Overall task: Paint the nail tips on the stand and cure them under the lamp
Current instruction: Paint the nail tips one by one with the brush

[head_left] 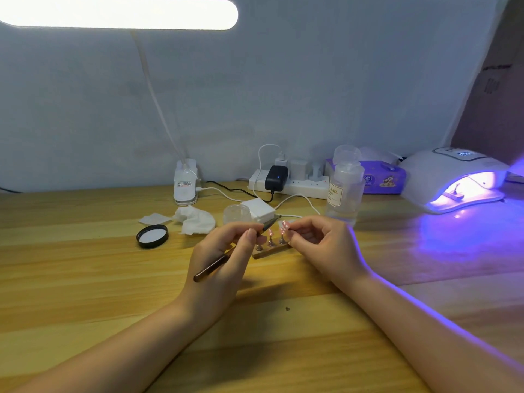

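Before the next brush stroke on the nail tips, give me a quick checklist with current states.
1. Brush gripped by left hand: ok.
2. Right hand steadying a nail tip on the stand: ok.
3. Brush loaded with polish: cannot tell.
4. Curing lamp switched on, glowing violet: ok.
5. Lamp bay free: not ok, a small stand-like item already sits inside.
6. Path from stand to lamp: ok, but the clear bottle stands near it.

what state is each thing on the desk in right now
left hand: grips the brush
right hand: pinches a nail tip on the stand
curing lamp: lit
black lid: off, lying flat
clear bottle: upright
desk lamp: on
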